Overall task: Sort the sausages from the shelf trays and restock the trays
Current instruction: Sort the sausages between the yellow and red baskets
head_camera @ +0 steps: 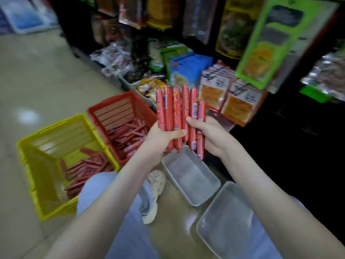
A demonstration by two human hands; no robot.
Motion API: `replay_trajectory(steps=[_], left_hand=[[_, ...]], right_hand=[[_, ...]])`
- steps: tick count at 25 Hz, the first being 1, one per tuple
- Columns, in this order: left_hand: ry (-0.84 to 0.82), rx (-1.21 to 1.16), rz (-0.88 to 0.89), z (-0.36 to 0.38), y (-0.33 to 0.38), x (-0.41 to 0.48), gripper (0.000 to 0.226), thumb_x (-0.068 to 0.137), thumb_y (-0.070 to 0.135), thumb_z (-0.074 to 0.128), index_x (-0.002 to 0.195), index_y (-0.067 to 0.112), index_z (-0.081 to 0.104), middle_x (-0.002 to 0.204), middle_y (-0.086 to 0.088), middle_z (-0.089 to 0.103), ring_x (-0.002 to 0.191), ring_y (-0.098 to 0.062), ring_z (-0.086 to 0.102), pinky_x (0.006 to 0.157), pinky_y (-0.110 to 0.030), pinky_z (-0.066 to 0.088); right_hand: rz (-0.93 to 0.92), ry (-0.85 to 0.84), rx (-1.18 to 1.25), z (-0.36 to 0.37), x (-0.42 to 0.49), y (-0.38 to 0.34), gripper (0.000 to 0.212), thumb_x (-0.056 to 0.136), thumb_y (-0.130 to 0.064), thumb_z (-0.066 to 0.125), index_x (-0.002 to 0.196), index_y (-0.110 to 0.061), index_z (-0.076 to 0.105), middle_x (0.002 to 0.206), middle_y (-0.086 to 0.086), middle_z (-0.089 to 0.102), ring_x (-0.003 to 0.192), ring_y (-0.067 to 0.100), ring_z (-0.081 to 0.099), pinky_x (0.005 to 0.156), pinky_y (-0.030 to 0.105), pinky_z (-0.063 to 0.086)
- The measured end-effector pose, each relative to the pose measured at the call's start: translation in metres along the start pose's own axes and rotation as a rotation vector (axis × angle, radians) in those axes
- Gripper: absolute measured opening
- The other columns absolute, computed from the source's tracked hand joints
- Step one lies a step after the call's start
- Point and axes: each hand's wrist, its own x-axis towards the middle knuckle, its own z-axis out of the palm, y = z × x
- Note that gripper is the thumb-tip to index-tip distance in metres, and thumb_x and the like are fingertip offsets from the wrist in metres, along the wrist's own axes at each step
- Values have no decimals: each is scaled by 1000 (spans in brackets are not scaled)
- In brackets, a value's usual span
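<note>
Six sausages (176,109) stand upright in a fan, held by both hands.
The left hand (162,139) grips the left part of the fan, with its thumb across the front; the right hand (212,135) grips the right part in the same way. Under the hands, two clear trays (190,176) lie side by side on the floor (37,71). At the left, a red basket (112,107) and a yellow basket (43,174) stand together, each with more sausages inside. Packets (240,105) hang on the shelf behind.
</note>
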Motion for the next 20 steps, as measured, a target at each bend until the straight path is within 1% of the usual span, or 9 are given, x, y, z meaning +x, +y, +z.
replay_trajectory(steps=[3,6,7,9,12,13,14,17,20], left_hand=[[108,-54,13,-63,9,-5,48,76,-8,69,119,11,61,109,-11,70,101,-29,67,89,-46,53],[213,-90,37,-118,14,-12,51,76,-7,70,122,11,59,111,-11,70,103,-27,67,89,-44,53],[263,-104,43,-137,15,-15,52,75,-7,70,123,10,59,111,-12,70,103,-28,67,89,-44,53],[352,-127,43,-169,17,-23,52,75,-8,70,123,8,59,110,-13,70,101,-29,67,86,-43,55],[447,-148,51,-211,17,-39,48,74,-8,69,119,6,61,104,-12,71,90,-25,70,73,-35,57],[475,-158,53,-223,16,-45,47,74,-9,69,118,6,61,104,-12,72,89,-25,70,71,-33,57],[502,-173,52,-233,14,-49,47,74,-10,68,119,5,61,105,-13,71,91,-26,69,72,-34,58],[568,-191,79,-259,4,-58,51,74,-9,70,121,8,59,111,-15,69,102,-30,66,88,-43,54],[600,-151,134,-272,-8,-65,64,66,4,80,125,11,56,114,-9,69,107,-25,65,95,-45,50]], right_hand=[[76,-153,19,52,40,18,25,93,-7,50,115,0,58,96,13,72,86,23,70,71,35,58],[131,-296,18,102,72,38,35,89,-10,54,123,-1,55,112,19,67,102,31,66,87,45,55],[154,-340,13,121,82,45,37,88,-11,56,124,-2,55,115,20,66,106,33,64,89,47,53],[195,-395,20,152,97,61,39,89,-12,55,126,-1,53,117,22,64,108,35,63,88,47,54],[263,-454,34,195,113,84,38,94,-12,50,129,2,50,114,23,65,102,34,66,82,44,56],[280,-474,37,209,116,91,38,94,-12,49,130,1,50,114,22,65,101,33,66,81,45,56],[286,-488,46,221,117,97,37,94,-11,49,130,0,49,113,21,66,100,33,66,82,45,56],[295,-488,100,254,116,118,35,94,-4,48,129,-8,46,109,15,67,94,27,68,77,42,58],[302,-465,56,278,111,132,30,96,-8,48,126,-12,41,119,15,61,101,25,64,84,37,56]])
